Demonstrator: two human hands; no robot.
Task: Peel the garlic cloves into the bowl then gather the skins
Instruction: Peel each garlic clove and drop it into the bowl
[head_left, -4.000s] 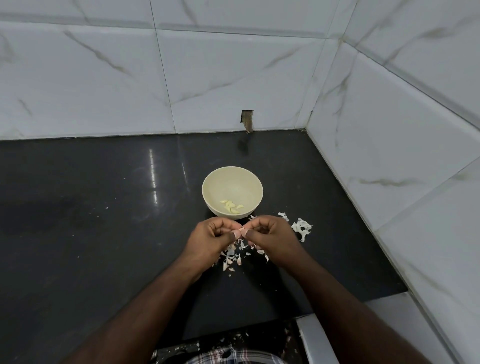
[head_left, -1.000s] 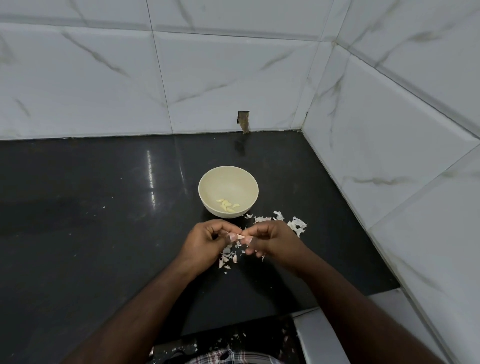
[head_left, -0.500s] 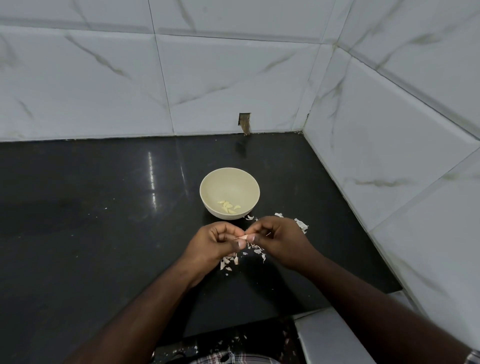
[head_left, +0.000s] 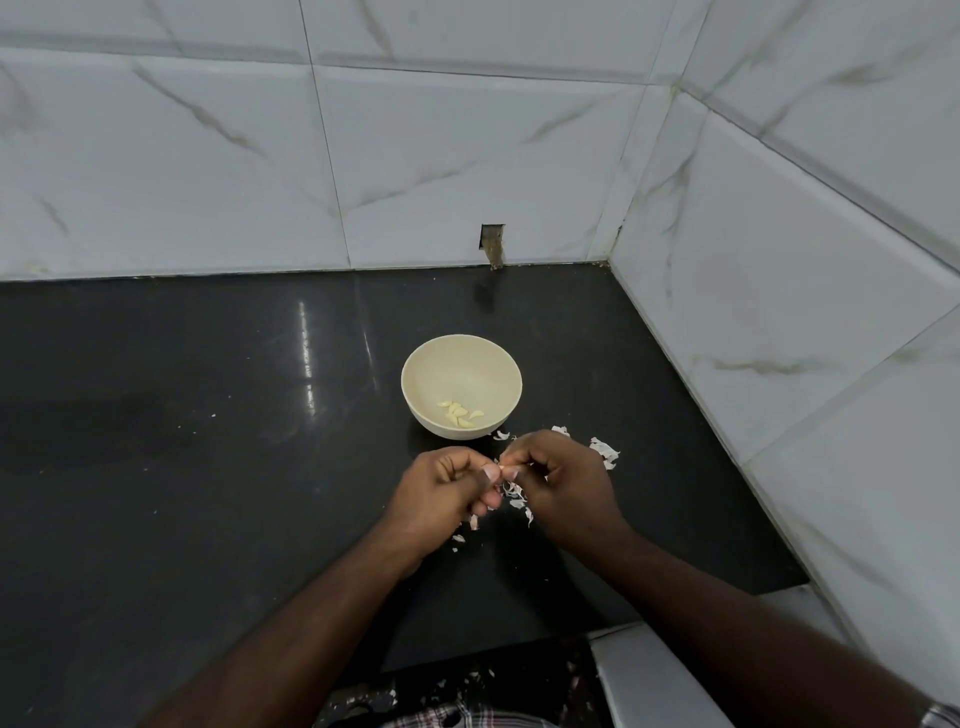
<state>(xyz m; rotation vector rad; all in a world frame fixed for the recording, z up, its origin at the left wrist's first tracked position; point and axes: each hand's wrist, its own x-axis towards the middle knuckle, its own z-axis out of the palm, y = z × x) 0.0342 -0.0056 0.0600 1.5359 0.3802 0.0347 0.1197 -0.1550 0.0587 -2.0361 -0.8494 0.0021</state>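
A cream bowl (head_left: 415, 384) stands on the black counter (head_left: 208, 441) and holds several peeled garlic cloves (head_left: 460, 413). Just in front of it, my left hand (head_left: 441, 493) and my right hand (head_left: 563, 480) meet fingertip to fingertip and pinch one small garlic clove (head_left: 502, 467) between them, most of it hidden by my fingers. Loose garlic skins (head_left: 517, 496) lie on the counter under my hands, and another patch of skins (head_left: 605, 451) lies to the right of my right hand.
White marble tile walls close the counter at the back and on the right (head_left: 779, 286). A small notch (head_left: 492, 244) shows at the base of the back wall. More skins lie on the floor (head_left: 441, 686) below the counter's front edge.
My hands stay together on the clove, fingers shifting slightly as they work at it. The bowl and the skins keep their places; the camera moved slightly.
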